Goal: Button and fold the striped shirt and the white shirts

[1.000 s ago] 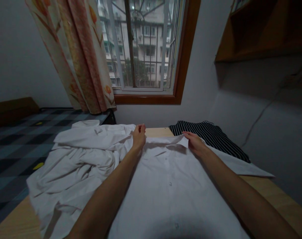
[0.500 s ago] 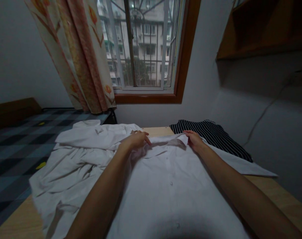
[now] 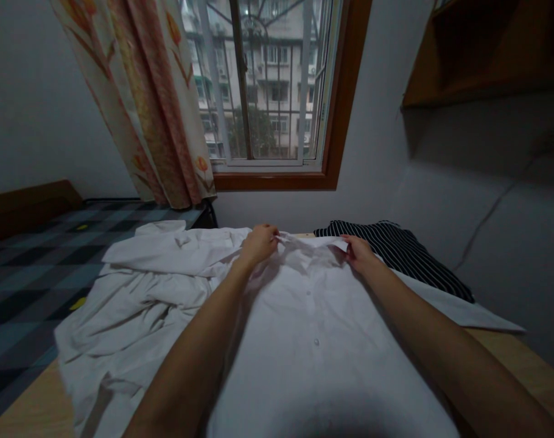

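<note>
A white buttoned shirt [image 3: 313,340] lies spread flat on a wooden table [image 3: 509,359] in front of me, collar end away from me. My left hand [image 3: 260,243] pinches the left side of the collar, fingers closed on the cloth. My right hand [image 3: 360,253] grips the right collar point, fingers curled over its edge. Both forearms stretch out over the shirt.
A heap of crumpled white garments [image 3: 144,292] lies left of the shirt. A dark striped garment [image 3: 396,252] lies at the far right of the table. A checked bed [image 3: 35,255], a flowered curtain [image 3: 153,103] and a window [image 3: 268,85] stand beyond. A wooden shelf [image 3: 487,55] hangs upper right.
Both hands have pulled the collar a little farther away from me and tauter. The left hand went from resting on the cloth to pinching the collar.
</note>
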`<state>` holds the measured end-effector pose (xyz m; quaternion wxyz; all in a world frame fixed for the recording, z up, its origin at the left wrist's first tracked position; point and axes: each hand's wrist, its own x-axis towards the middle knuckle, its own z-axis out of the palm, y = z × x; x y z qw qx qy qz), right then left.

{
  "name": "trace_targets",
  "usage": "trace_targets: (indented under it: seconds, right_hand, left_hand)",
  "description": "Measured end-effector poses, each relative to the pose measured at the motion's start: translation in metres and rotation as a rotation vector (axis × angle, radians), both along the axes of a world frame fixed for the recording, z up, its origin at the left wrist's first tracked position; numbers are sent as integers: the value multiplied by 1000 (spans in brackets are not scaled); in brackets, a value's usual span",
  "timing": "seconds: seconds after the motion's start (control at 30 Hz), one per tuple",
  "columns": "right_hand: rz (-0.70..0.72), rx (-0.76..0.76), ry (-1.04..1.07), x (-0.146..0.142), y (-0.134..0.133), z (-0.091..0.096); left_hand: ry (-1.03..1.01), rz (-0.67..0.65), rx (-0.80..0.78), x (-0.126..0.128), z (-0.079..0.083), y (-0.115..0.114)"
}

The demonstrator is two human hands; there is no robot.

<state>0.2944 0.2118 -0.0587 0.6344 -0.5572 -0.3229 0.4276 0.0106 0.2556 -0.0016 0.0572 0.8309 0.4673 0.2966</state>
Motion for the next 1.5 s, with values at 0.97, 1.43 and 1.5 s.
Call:
trace_targets:
  seconds: [0.97,1.43,1.5]
  right_hand:
    - [268,-29,-1256,20,50,-11]
    - [68,321,-1441,22,4,-18]
    - [32,345,-1443,25,3,-20]
  left_hand:
    - [262,-164,-5,83,-68,-31]
    - [91,-27,68,122,-71,-27]
    - [62,-58,139,122,-72,-29]
